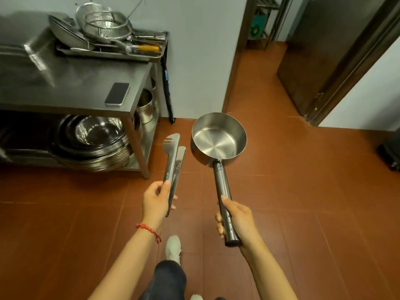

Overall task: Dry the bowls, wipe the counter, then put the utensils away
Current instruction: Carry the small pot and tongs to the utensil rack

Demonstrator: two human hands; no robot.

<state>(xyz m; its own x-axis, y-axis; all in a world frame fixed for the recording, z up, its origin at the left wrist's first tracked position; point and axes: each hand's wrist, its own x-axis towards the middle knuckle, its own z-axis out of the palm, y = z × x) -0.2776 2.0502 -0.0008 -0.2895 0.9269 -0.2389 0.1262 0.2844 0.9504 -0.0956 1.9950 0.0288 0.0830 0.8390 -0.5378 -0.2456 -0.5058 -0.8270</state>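
We are on the put-away step: our left hand [156,199] grips flat steel tongs [173,167], our right hand [236,217] grips a shiny steel long-handled saucepan [218,139], both above the floor. Next, we likely need a clear spot on the steel table [75,87].

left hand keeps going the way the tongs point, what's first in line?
Probably the steel table: the tongs in the left hand aim toward its near corner leg and stacked bowls. Depth is unclear; only floor between.

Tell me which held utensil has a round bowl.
The saucepan in the right hand; the tongs in the left hand are flat and narrow.
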